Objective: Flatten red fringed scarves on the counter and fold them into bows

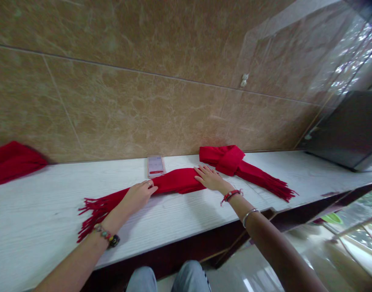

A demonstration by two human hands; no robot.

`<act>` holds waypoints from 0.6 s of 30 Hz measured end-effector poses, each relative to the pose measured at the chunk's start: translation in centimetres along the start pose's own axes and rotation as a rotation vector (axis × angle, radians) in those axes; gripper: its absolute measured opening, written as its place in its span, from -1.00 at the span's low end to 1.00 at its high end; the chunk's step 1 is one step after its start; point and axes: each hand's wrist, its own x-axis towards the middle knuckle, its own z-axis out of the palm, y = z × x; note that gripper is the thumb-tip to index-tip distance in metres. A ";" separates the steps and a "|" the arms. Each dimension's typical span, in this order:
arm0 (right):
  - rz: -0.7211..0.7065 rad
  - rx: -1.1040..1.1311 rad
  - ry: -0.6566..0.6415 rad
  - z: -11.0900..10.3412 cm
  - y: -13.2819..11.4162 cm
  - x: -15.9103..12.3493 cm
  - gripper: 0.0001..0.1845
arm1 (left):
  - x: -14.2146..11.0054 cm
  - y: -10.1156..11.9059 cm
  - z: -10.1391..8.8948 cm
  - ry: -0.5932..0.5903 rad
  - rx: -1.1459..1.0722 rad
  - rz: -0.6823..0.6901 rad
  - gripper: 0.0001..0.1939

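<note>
A red fringed scarf lies stretched across the white tabletop in front of me, its fringe spread toward the left. My left hand rests on the scarf's left part with fingers curled against the cloth; whether fabric is pinched under them is hidden. Flat on the scarf's right end is my right hand, fingers extended and slightly apart. Just behind that hand, a second red scarf is folded over itself in a loop, with its fringed tail pointing right.
A phone with its screen lit lies behind the scarf, near the wall. More red cloth sits at the far left. The brown marble-patterned wall bounds the table's back. At the right end stands a dark grey box-shaped object.
</note>
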 end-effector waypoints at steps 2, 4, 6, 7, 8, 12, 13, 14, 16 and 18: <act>-0.004 -0.048 -0.066 0.2 0.3 0.1 -0.66 | -1.0 -0.7 0.2 -0.031 -0.006 0.049 -0.64; -0.036 -0.051 -0.063 0.6 0.7 0.2 -0.64 | -2.2 -1.4 0.2 -0.031 0.007 0.078 -0.62; -0.068 -0.029 -0.021 1.2 1.3 0.1 -0.62 | -3.3 -2.1 0.1 -0.006 0.021 0.093 -0.61; -0.070 -0.010 0.004 1.7 1.7 0.0 -0.61 | -3.8 -2.5 0.0 0.016 0.025 0.092 -0.61; -0.059 0.015 0.023 2.1 2.1 -0.1 -0.59 | -4.3 -2.9 -0.1 0.038 0.028 0.086 -0.60; 0.099 0.159 0.036 3.4 3.3 -0.8 -0.53 | -5.4 -4.2 0.6 0.104 -0.030 0.064 -0.58; 0.137 0.185 0.028 3.5 3.5 -0.9 -0.52 | -5.5 -4.3 1.0 0.101 -0.061 0.075 -0.57; 0.158 0.197 0.015 3.5 3.6 -1.0 -0.51 | -5.7 -4.4 1.4 0.088 -0.089 0.091 -0.55; 0.131 0.170 -0.022 3.1 3.5 -1.1 -0.52 | -6.2 -4.7 1.9 0.052 -0.111 0.095 -0.52; 0.101 0.083 -0.061 2.1 3.1 -1.2 -0.54 | -6.9 -5.1 2.1 0.029 -0.073 0.016 -0.52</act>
